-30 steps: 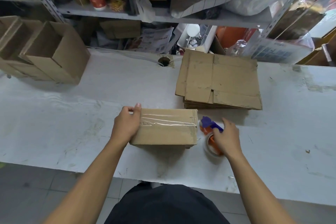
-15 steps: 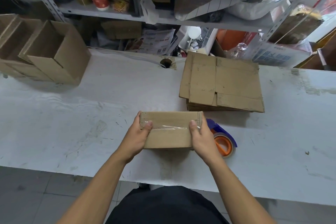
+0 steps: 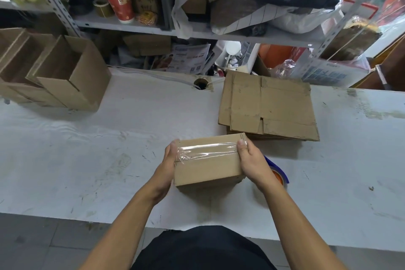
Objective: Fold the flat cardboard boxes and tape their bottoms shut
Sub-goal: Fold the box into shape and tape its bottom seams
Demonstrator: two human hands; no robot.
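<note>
1. At the centre of the frame, we hold one folded cardboard box [image 3: 208, 161] between both hands, at the near edge of the white table [image 3: 92, 160]; whether it rests on the top or is lifted we cannot tell.
2. Our left hand [image 3: 167, 165] clasps the box's left end, and our right hand [image 3: 252, 163] grasps the right end, thumb on the clear tape strip [image 3: 206, 151] that crosses the top face.
3. We count one taped box in hand, one stack of flat cardboard [image 3: 269, 107] just behind it, and a row of open folded boxes [image 3: 65, 76] at upper left.
4. One tape dispenser [image 3: 279, 174] lies partly hidden behind our right wrist.
5. Cluttered metal shelves [image 3: 197, 33] run along the top.
</note>
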